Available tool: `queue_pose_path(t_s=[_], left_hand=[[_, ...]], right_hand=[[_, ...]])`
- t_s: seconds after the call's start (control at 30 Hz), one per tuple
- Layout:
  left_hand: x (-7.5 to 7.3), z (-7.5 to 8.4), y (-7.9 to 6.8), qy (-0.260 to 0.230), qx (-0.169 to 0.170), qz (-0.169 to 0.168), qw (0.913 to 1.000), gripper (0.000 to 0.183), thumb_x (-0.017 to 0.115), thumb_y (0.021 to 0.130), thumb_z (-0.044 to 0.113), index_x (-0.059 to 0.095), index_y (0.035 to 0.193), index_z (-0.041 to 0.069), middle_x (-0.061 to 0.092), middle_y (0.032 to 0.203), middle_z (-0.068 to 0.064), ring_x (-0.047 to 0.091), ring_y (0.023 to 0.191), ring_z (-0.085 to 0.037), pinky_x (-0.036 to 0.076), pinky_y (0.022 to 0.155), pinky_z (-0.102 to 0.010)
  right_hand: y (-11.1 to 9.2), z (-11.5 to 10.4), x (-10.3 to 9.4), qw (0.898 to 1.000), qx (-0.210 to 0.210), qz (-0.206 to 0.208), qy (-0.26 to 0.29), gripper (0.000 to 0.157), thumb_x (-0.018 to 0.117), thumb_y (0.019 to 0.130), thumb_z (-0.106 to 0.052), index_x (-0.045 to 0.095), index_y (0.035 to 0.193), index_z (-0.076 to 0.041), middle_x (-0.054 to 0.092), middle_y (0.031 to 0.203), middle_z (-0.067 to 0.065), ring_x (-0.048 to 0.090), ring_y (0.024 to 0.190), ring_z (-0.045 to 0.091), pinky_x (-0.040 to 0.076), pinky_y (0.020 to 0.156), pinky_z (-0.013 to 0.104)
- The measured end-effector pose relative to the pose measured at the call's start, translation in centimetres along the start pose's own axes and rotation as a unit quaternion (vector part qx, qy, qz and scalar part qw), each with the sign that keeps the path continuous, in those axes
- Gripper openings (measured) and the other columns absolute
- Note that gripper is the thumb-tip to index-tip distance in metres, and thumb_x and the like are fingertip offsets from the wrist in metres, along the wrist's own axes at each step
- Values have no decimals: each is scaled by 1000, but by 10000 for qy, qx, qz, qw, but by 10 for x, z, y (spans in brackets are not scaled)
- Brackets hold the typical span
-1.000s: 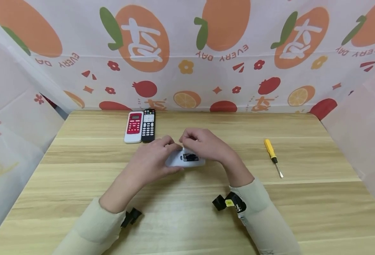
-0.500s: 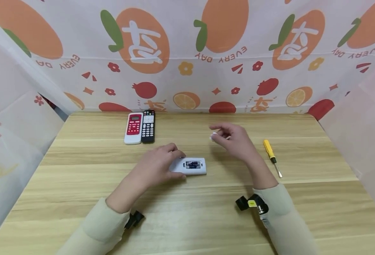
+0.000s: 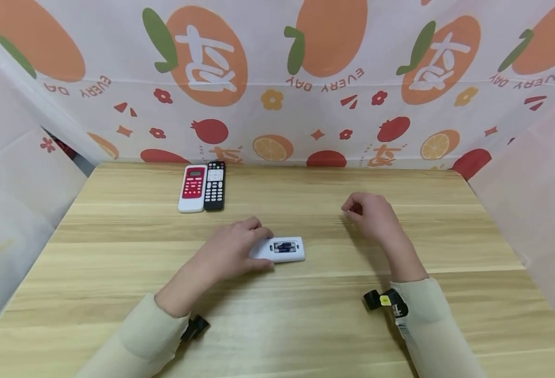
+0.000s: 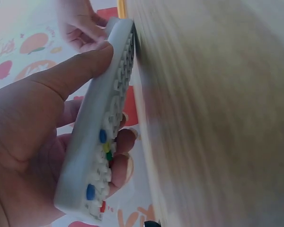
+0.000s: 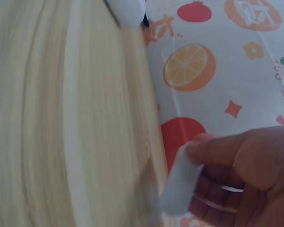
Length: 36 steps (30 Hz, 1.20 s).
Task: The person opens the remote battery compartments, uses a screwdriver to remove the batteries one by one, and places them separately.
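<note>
My left hand (image 3: 232,247) grips a white remote control (image 3: 263,252) by its left end, thumb along the near long side and fingers over the far one. Its back faces up, and dark batteries (image 3: 284,247) show in the uncovered compartment. In the left wrist view its buttons (image 4: 106,146), some coloured, point toward the wooden table. Off to the right, my right hand (image 3: 376,215) pinches a small white battery cover (image 5: 182,182) between thumb and fingers, low over the table. Only a sliver of that cover shows in the head view.
Two more remotes lie side by side at the back left: a white one with a red face (image 3: 193,184) and a black one (image 3: 214,188). The screwdriver is hidden behind my right hand and forearm. A patterned cloth (image 3: 324,126) hangs behind the wooden table (image 3: 277,325).
My right hand has come away from the remote with the battery cover and moved right, over the screwdriver. The remote, in my left hand, has come slightly nearer and its compartment is in plain view.
</note>
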State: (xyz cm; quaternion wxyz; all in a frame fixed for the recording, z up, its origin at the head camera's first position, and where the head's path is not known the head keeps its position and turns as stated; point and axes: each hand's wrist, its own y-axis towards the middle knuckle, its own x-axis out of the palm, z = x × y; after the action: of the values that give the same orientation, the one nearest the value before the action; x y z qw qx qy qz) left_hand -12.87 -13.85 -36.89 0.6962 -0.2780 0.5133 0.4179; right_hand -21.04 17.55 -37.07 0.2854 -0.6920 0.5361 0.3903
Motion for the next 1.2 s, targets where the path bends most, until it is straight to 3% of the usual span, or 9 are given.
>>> queue_pose_path(t_s=[0.17, 0.33, 0.5, 0.9, 1.03, 1.2], left_hand=[[1, -1, -2, 37, 12, -129, 9999, 56, 83, 77, 50, 70, 120, 17, 63, 103, 0, 55, 78, -14, 47, 68, -31], [-1, -1, -1, 131, 62, -229, 9996, 56, 82, 78, 49, 69, 122, 17, 63, 106, -1, 56, 79, -15, 49, 70, -33], [-1, -1, -2, 180, 132, -291, 9993, 53, 82, 79, 47, 68, 121, 18, 64, 107, -1, 57, 80, -14, 49, 70, -34], [2, 1, -2, 180, 85, -352, 9992, 52, 82, 79, 45, 68, 122, 19, 64, 109, -1, 58, 82, -15, 51, 72, -35], [2, 1, -2, 188, 64, -355, 9992, 52, 82, 79, 45, 68, 122, 19, 64, 109, 0, 58, 82, -15, 50, 72, -36], [3, 1, -1, 166, 67, -306, 9994, 52, 82, 79, 45, 68, 123, 19, 64, 110, 0, 58, 83, -14, 50, 73, -35]], right_hand=[[0, 3, -1, 9975, 231, 25, -665, 3, 74, 91, -14, 73, 90, -11, 70, 88, 5, 60, 81, 24, 48, 74, 41], [2, 3, -1, 9950, 386, -173, -901, 5, 74, 88, -10, 73, 87, -14, 67, 86, 4, 58, 81, 25, 46, 72, 40], [1, 5, 1, 9928, 425, -553, -977, 11, 73, 86, -5, 73, 89, -15, 66, 87, 3, 57, 84, 23, 44, 73, 39], [3, 11, 5, 9935, 424, -597, -872, 16, 73, 84, -6, 73, 97, -14, 67, 90, 4, 60, 86, 24, 46, 75, 42], [2, 12, 5, 9934, 466, -633, -832, 13, 74, 86, -12, 72, 99, -15, 68, 92, 4, 60, 87, 24, 46, 76, 41], [0, 17, -3, 9945, 527, -399, -817, 17, 69, 91, -25, 71, 105, -16, 68, 95, 6, 61, 85, 25, 47, 72, 40]])
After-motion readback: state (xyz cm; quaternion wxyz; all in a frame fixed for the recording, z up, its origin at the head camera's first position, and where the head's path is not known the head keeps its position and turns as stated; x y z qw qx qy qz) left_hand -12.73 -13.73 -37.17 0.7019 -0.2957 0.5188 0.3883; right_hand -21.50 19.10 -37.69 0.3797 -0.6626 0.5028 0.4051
